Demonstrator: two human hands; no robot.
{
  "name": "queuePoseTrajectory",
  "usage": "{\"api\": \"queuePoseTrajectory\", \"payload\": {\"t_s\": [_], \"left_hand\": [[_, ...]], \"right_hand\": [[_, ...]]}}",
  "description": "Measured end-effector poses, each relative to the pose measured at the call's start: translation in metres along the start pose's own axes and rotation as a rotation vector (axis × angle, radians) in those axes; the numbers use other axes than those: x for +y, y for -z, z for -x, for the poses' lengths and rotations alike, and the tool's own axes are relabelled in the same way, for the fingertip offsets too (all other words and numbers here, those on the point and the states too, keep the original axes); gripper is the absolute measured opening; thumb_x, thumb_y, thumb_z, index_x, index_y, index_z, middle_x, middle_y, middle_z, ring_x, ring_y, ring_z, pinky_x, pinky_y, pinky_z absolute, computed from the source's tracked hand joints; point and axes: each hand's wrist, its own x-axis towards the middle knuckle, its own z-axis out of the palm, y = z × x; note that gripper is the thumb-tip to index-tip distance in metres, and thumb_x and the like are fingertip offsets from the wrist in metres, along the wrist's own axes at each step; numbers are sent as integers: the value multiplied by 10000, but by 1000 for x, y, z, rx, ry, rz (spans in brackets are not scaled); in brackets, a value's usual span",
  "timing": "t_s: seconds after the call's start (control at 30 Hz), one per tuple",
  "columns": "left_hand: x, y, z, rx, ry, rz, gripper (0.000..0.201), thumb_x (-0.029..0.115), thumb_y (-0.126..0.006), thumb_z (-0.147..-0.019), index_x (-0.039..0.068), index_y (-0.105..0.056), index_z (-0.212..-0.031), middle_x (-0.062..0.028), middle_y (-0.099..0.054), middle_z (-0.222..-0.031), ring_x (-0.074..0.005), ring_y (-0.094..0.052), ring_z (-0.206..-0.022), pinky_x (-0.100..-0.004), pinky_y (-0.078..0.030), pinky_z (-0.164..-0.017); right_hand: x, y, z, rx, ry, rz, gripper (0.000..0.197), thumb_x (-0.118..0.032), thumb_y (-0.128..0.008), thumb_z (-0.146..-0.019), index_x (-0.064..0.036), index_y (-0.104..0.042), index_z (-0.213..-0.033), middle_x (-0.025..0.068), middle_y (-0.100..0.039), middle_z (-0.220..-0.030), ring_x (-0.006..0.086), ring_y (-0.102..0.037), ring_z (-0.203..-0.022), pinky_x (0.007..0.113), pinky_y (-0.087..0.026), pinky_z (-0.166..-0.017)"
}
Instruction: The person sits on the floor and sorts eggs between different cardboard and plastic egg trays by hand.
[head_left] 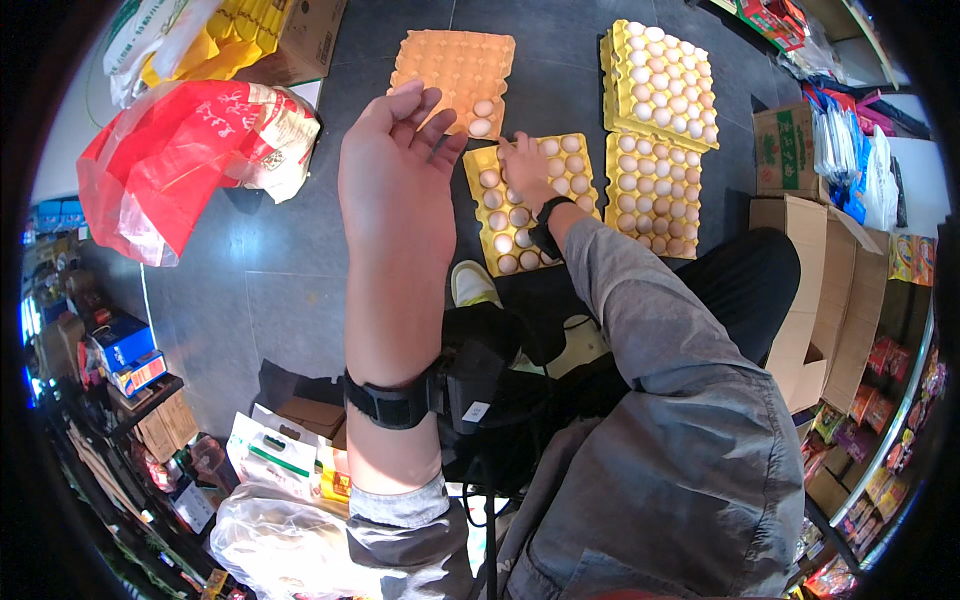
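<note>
Here the right hand rests, grip closed around an egg, on the yellow egg tray on the floor. The left hand hovers open, empty, above.

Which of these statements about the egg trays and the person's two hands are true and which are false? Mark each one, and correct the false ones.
1. The right hand reaches onto the yellow egg tray nearest the person. True.
2. The left hand grips an egg. False: it is raised, open and empty.
3. The orange tray is full of eggs. False: only two eggs lie at its near corner.
4. A red plastic bag lies on the floor to the person's left. True.
5. Both wrists carry a dark band. True.
</note>
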Motion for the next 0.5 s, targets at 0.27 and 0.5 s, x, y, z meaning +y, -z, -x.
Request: {"api": "queuePoseTrajectory", "payload": {"t_s": [0.27,0.5], "left_hand": [[2,11,-11,18,-3,-13,271,126,-559,-858,-5,-535,-1094,-80,-579,-1017,-201,-538,-923,-358,-435,-839],[-2,1,-16,35,20,-14,242,121,-564,-860,1,-542,-1069,-80,-581,-1008,-197,-538,-904,-354,-435,-827]], "right_hand": [[16,0,-15,-227,21,76,254,-283,-642,-824,-144,-652,-1036,91,-545,-1143,284,-470,-1090,423,-370,-915],[27,-11,-21,-214,137,82,309,-305,-630,-839,-62,-644,-1029,86,-548,-1152,272,-467,-1106,410,-345,-953]]}}
